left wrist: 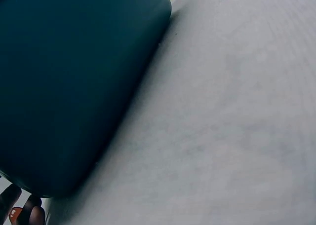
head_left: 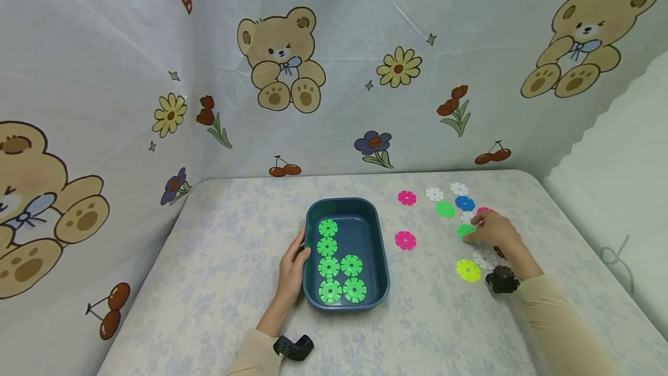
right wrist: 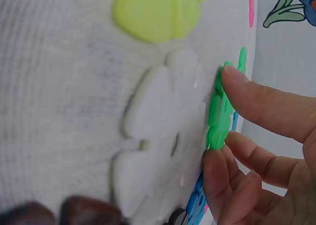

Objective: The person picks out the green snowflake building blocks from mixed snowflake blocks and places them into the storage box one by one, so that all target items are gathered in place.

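Note:
My left hand holds the left side of a dark blue rectangular tray, with the thumb at its rim. In the left wrist view its fingertips show at the corner of the tray. Several green notched plastic discs lie flat inside, mostly along the left side. My right hand is over the loose discs on the right, pinching a green disc by its edges between thumb and fingers. A white disc and a yellow disc lie close to that hand.
Two pink discs lie right of the tray. Another green disc, a blue disc and several white discs are spread farther back. A bear-print cloth hangs behind the table.

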{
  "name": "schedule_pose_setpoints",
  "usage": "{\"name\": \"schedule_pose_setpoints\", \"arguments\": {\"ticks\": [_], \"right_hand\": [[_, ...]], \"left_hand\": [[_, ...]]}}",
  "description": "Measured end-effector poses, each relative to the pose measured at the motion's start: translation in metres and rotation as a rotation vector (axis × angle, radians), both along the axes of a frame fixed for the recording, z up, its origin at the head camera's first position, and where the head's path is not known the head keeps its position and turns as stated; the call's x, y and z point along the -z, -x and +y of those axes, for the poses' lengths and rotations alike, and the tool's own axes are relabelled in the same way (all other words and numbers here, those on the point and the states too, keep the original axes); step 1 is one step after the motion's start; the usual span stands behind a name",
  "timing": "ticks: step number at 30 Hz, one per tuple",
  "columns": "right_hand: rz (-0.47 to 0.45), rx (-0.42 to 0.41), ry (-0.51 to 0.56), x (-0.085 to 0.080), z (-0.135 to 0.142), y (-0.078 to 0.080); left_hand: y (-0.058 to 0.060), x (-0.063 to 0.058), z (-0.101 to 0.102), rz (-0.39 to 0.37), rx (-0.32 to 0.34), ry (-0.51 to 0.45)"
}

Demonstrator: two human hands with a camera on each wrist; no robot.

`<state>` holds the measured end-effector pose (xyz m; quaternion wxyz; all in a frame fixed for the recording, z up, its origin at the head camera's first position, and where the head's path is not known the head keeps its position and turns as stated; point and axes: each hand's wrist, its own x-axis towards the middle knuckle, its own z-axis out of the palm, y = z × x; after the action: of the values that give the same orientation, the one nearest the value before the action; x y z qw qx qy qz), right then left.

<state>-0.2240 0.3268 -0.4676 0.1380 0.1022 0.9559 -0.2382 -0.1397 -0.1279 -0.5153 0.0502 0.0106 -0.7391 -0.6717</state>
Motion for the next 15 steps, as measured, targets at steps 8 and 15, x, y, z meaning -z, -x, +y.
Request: {"name": "schedule_pose_setpoints", "arguments": {"ticks": [8, 15], "right_hand": [[0.021, -0.002, 0.03, -0.003, -0.001, -0.001], [0.023, -0.083, 0.144, -0.011, 0.003, -0.001]], "left_hand": [[0.0, 0.0, -0.001, -0.004, -0.002, -0.007], [0.001, 0.002, -0.001, 0.0, -0.001, -0.005]]}}
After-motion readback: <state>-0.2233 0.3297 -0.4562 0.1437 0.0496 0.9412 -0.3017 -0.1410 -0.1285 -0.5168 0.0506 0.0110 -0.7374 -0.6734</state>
